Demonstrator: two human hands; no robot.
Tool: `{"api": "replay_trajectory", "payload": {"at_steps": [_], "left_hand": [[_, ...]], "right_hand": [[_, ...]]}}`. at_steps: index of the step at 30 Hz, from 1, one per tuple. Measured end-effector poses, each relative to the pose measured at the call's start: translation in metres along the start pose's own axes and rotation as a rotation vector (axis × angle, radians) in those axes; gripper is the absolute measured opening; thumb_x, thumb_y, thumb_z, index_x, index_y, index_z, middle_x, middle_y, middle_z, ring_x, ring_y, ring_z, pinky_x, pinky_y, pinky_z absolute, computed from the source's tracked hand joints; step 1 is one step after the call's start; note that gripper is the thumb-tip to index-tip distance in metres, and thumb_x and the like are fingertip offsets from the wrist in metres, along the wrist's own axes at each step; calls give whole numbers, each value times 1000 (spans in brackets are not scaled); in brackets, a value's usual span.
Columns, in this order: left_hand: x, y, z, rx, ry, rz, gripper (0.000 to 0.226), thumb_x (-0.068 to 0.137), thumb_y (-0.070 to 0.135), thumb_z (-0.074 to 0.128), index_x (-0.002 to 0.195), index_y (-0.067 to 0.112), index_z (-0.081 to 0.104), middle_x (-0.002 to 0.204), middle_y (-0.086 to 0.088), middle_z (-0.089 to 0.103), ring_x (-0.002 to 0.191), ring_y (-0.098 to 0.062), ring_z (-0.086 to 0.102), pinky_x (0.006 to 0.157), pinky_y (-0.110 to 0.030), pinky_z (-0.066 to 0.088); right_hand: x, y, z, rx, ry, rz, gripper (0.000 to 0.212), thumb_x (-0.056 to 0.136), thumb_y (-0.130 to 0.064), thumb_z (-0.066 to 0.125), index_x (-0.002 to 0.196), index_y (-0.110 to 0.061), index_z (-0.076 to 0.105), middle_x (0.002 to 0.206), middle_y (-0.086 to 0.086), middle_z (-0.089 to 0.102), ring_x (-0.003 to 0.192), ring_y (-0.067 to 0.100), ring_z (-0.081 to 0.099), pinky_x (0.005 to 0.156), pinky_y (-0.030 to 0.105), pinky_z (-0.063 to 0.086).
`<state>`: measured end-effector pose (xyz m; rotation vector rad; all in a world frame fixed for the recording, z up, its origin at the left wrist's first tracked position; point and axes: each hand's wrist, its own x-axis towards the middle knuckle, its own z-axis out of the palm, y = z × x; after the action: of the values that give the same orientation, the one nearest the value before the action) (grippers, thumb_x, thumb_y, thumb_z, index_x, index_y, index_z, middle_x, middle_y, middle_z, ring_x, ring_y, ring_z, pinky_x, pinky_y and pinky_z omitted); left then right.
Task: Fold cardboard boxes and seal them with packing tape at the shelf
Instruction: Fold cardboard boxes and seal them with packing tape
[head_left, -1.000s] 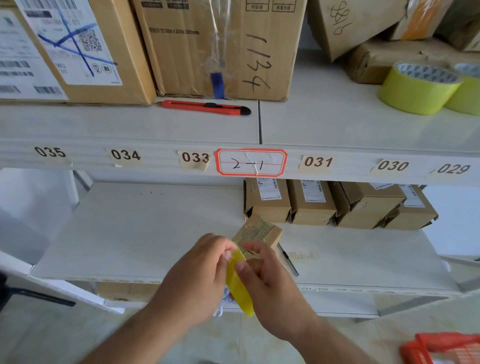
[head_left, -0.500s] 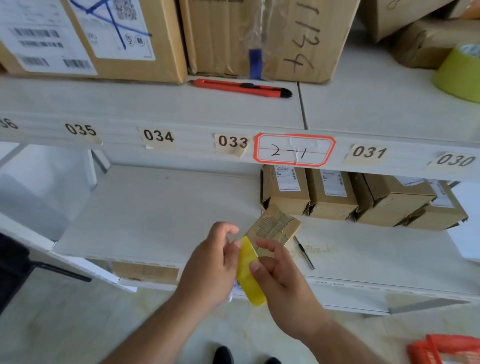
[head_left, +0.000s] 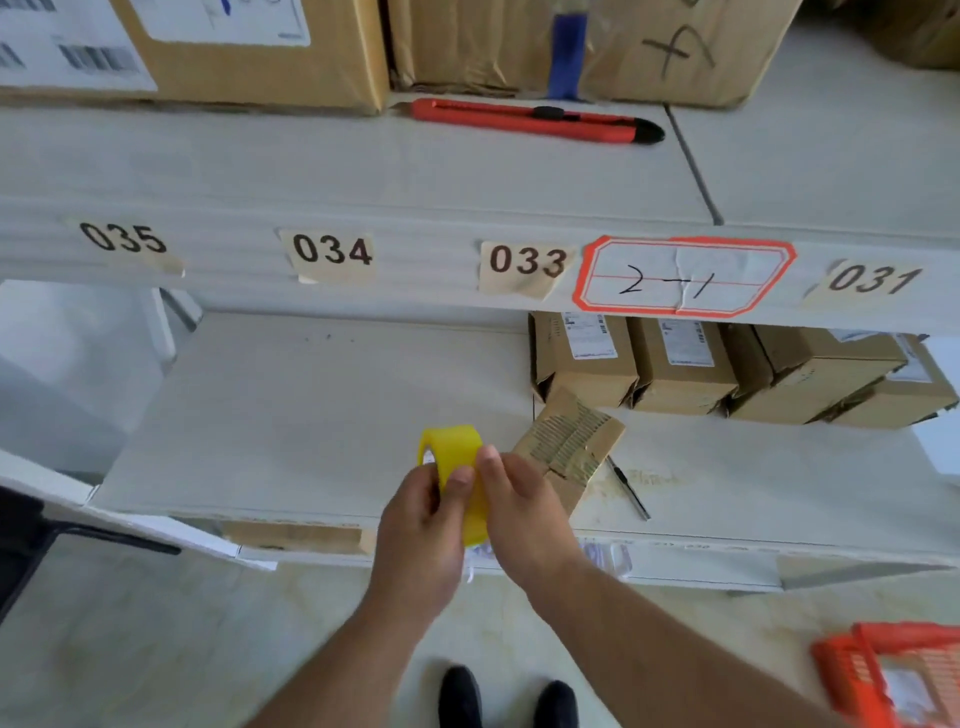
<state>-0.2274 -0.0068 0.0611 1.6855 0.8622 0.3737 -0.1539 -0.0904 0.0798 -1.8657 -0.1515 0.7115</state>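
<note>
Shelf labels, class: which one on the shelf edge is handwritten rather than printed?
The red-bordered white label reading "2-1", between the 033 label and the 031 label. The others are plain tan tags with printed black numbers.

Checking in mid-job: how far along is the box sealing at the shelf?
Done: four small cardboard boxes stand closed at the back of the lower shelf. In hand: left hand and right hand hold the yellow tape roll. Left: the small box beside them shows no yellow tape yet.
</note>
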Motion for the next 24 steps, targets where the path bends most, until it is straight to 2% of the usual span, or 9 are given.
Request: {"api": "replay_trajectory", "payload": {"at_steps": [3, 6, 8, 9, 13, 16, 18, 20, 24], "left_hand": [[61, -42, -17, 483, -18, 156, 30, 100, 40, 61, 77, 22, 52, 65, -1, 56, 64, -21, 57, 57, -35, 36], [129, -98, -23, 976, -38, 163, 26, 98, 42, 59, 93, 17, 60, 87, -11, 70, 85, -37, 69, 68, -39, 51], [162, -130, -24, 1123, -54, 130, 30, 94, 42, 66, 99, 12, 65, 95, -16, 72, 91, -40, 71, 73, -44, 57], [175, -147, -23, 1157, -69, 139, 31, 88, 38, 74, 100, 10, 67, 98, -19, 72, 93, -42, 70, 73, -47, 57], [200, -173, -15, 1190, -113, 105, 38, 70, 26, 91, 97, 9, 72, 107, -18, 73, 104, -43, 67, 78, -51, 54], [194, -158, -9, 1127, -80, 58, 49, 73, 34, 91, 102, 1, 68, 102, -25, 70, 96, -46, 68, 76, -51, 53], [165, -131, 13, 881, -48, 112, 59, 87, 42, 78, 123, -2, 61, 118, -29, 65, 106, -47, 64, 87, -54, 52], [128, -101, 48, 519, -166, 23, 61, 97, 52, 61, 138, 7, 54, 136, -17, 59, 120, -36, 60, 101, -47, 50], [86, -87, 97, 442, -266, -48, 54, 95, 67, 44, 118, 20, 59, 118, -6, 64, 104, -29, 65, 90, -46, 56]], "right_hand": [[14, 13, 1, -7, 87, 69, 56, 96, -71, 36, 89, -24, 66, 83, -5, 74, 84, 17, 70, 80, 37, 57], [17, 45, -27, -107, 211, 140, 22, 104, -43, 51, 90, -29, 61, 83, -10, 70, 78, 9, 65, 63, 26, 51], [19, 78, -47, -96, 322, 233, 3, 101, -31, 59, 98, -30, 61, 92, -15, 68, 82, 6, 64, 65, 23, 48], [23, 93, -53, -93, 356, 290, 6, 99, -28, 61, 105, -30, 61, 98, -16, 67, 84, 4, 63, 66, 22, 47], [39, 131, -56, -44, 297, 446, 32, 89, -29, 63, 121, -31, 62, 108, -3, 70, 98, 18, 69, 88, 41, 60], [49, 137, -50, -12, 286, 483, 32, 90, -26, 61, 123, -26, 62, 102, 0, 74, 99, 24, 70, 82, 44, 61], [50, 129, -45, -106, 288, 435, 31, 97, -33, 61, 128, -29, 58, 106, -8, 73, 99, 17, 67, 75, 32, 54], [47, 123, -41, -121, 307, 381, 38, 101, -39, 60, 138, -30, 52, 117, -12, 69, 103, 11, 63, 76, 29, 50], [42, 128, -21, -108, 318, 365, 31, 100, -42, 59, 126, -25, 62, 103, -15, 74, 95, 13, 70, 83, 33, 55]]}}
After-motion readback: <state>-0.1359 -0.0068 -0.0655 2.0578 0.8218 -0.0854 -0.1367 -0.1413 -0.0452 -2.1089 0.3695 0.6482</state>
